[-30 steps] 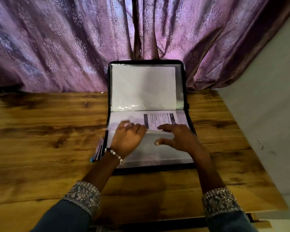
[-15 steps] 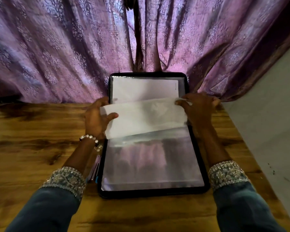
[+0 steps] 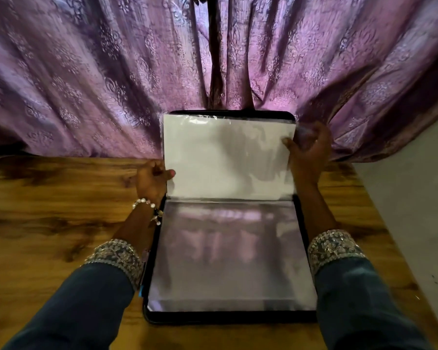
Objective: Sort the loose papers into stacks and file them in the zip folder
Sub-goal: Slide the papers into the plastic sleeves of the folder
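**Zip folder open on the table, both hands on the raised sleeve page**

A black zip folder (image 3: pixel 228 318) lies open on the wooden table (image 3: pixel 48 223), toward its right side, with the far half propped up against the purple patterned curtain (image 3: pixel 86 72) that hangs along the table's back edge. The near half lies flat, close to the table's front edge.

The folder holds clear plastic sleeves. The upright sleeve page (image 3: pixel 228 157) has white paper inside it, filling almost the whole pocket; no print on the paper can be read. The flat sleeve (image 3: pixel 230 253) on the near half is glossy and reflects the curtain's purple; what lies inside it cannot be told through the glare.

The left hand (image 3: pixel 151 181) grips the lower left edge of the upright sleeve page, thumb on the front face and fingers curled behind. A beaded bracelet (image 3: pixel 147 207) circles that wrist. The right hand (image 3: pixel 307 147) holds the upper right edge of the same page, thumb pressed on the front near the corner, fingers curled round the back, where they look blurred.

Both forearms wear dark teal sleeves with embroidered cuffs (image 3: pixel 335 247). A small blue item (image 3: pixel 140 291) shows at the folder's left edge, mostly hidden by the left sleeve.
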